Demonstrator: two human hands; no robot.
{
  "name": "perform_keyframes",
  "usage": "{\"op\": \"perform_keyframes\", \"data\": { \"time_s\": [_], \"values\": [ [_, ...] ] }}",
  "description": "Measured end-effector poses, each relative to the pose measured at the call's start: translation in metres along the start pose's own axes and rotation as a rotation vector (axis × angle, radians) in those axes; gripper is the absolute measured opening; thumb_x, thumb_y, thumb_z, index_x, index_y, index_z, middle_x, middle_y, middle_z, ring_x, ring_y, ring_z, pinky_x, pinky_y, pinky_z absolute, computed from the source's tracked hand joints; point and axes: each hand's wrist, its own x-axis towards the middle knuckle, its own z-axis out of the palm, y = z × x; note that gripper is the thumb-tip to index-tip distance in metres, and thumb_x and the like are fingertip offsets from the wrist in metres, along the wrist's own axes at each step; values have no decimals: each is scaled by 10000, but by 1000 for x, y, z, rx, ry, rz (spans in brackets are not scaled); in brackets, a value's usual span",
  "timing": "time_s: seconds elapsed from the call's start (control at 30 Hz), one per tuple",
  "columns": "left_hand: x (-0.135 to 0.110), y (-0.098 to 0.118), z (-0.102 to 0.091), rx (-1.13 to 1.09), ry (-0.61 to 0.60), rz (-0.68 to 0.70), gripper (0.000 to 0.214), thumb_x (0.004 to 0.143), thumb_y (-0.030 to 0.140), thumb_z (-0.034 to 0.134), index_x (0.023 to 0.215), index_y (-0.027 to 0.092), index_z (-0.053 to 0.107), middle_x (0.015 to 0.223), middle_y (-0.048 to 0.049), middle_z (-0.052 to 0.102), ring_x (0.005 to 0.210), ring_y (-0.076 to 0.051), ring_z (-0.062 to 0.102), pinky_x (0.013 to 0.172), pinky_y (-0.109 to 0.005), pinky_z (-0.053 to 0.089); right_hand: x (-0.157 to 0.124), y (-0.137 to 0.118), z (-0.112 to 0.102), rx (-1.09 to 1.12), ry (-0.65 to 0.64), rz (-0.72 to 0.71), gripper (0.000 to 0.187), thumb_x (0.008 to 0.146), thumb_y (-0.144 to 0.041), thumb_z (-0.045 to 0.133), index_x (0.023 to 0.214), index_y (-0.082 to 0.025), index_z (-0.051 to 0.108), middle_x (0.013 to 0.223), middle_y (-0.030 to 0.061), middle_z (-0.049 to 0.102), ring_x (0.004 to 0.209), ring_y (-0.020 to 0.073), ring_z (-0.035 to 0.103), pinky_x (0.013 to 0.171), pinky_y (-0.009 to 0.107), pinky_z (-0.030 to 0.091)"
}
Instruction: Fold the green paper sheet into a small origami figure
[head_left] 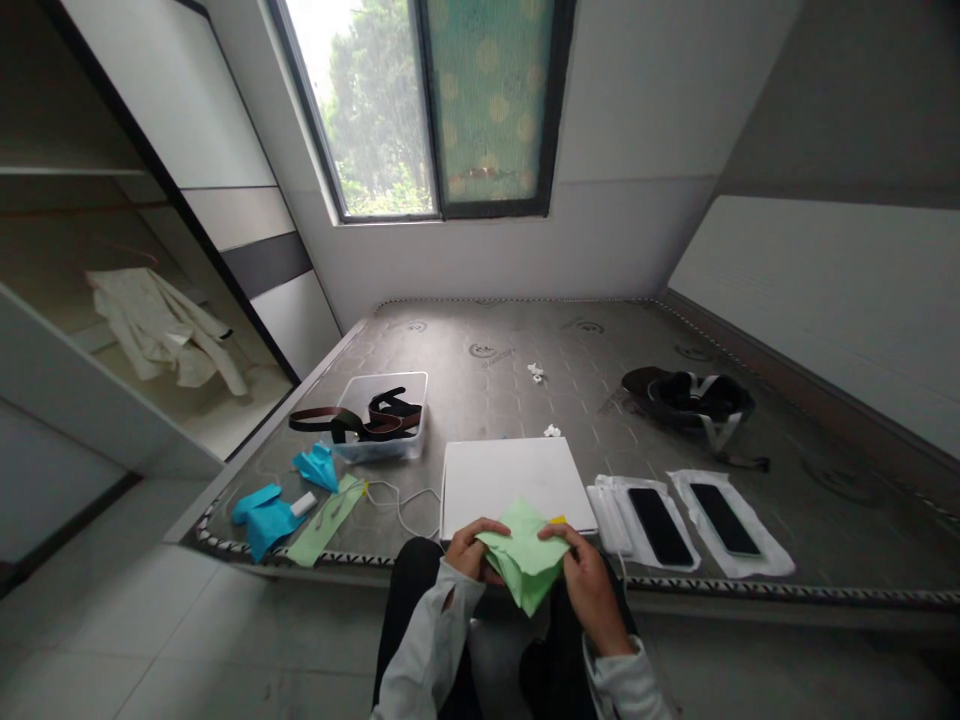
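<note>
Grey quilted mattress (570, 350) fills the room below a window (427, 100), with an open wardrobe shelf off to its left edge holding a crumpled pale garment (161, 325). Near the mattress's front edge lies a white board (510, 475), the landmark for the rest. Beyond the board and to its right sits a dark headset with straps (694, 398). Just right of the board lie two black phones (690, 522) on white wrappers. Left of the board and a little farther back stands a clear plastic tub (382, 420) with dark belts draped over its rim. Farther left of the board are blue folded paper shapes (281, 500) and a pale green paper strip (326, 520), with a white cable (405, 500) trailing between them and the board.

Directly in front of the board's near edge, over the person's lap, is a light green folded paper (523, 565). The left hand (474, 548) pinches its left side, fingers closed on the sheet. The right hand (589, 585) grips its right side, fingers and thumb clamped on the paper's edge.
</note>
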Motion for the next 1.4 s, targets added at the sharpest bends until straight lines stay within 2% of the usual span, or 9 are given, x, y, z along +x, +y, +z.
{"op": "perform_keyframes", "data": {
  "time_s": [0.17,0.33,0.47,0.67,0.87,1.0,1.07,1.2,1.4],
  "values": [
    [2,-3,-9,-195,-113,-95,495,575,409,718,994,145,709,692,-46,662,605,-157,636,537,-237,516,-5,-5,-16,254,-208,85,451,757,-303,598,1191,-210,678,1279,83,662,1172,292,608,1003,428,487],
    [3,-4,-9,-232,-111,-105,670,605,649,710,1012,118,740,914,-153,734,752,-232,695,616,-306,565,-6,0,-30,308,-349,3,442,807,-422,650,1196,-217,701,1364,114,608,1307,323,508,1113,495,372],
    [-1,-9,-2,64,26,56,682,570,581,819,1051,103,746,904,-124,738,577,-154,643,485,-250,533,-4,-1,-29,310,-287,65,500,839,-547,636,1193,-200,697,1292,147,653,1169,334,620,984,493,501],
    [-15,-11,5,179,-80,181,626,629,528,815,1093,115,741,762,-58,714,446,-76,546,430,-201,477,-2,-4,-24,57,-307,-34,475,807,-511,687,1171,-207,715,1250,132,684,1194,312,608,1068,500,432],
    [-19,-12,2,142,-96,210,630,645,535,808,1112,119,736,888,-94,719,460,-76,559,430,-213,487,-2,0,-16,184,-212,-14,511,805,-507,692,1218,-207,683,1305,132,650,1226,304,588,1073,483,433],
    [-13,-17,-5,138,-15,211,662,636,550,803,1131,118,724,861,-73,695,458,-60,529,422,-203,488,-8,-3,-22,225,-400,9,594,755,-434,774,1291,-226,624,1333,117,625,1165,292,624,993,431,506],
    [-9,-19,-9,147,8,215,683,616,576,801,1120,121,728,878,-74,689,464,-60,526,405,-195,479,-11,-4,-28,206,-487,5,611,716,-405,816,1275,-232,636,1348,112,607,1190,294,605,1000,420,496],
    [-6,-21,-13,154,19,215,727,591,639,783,1099,122,736,944,-92,689,458,-60,525,371,-194,462,-11,-5,-34,39,-446,-54,560,665,-429,851,1179,-260,708,1415,101,550,1329,315,480,1073,419,424],
    [-10,-16,-11,164,5,165,717,695,728,650,1065,123,754,740,-52,682,451,-89,551,393,-205,470,-5,-5,-26,-79,-322,-111,315,807,-517,701,841,-215,782,1152,115,705,1139,298,621,1036,429,440]
  ]
}}
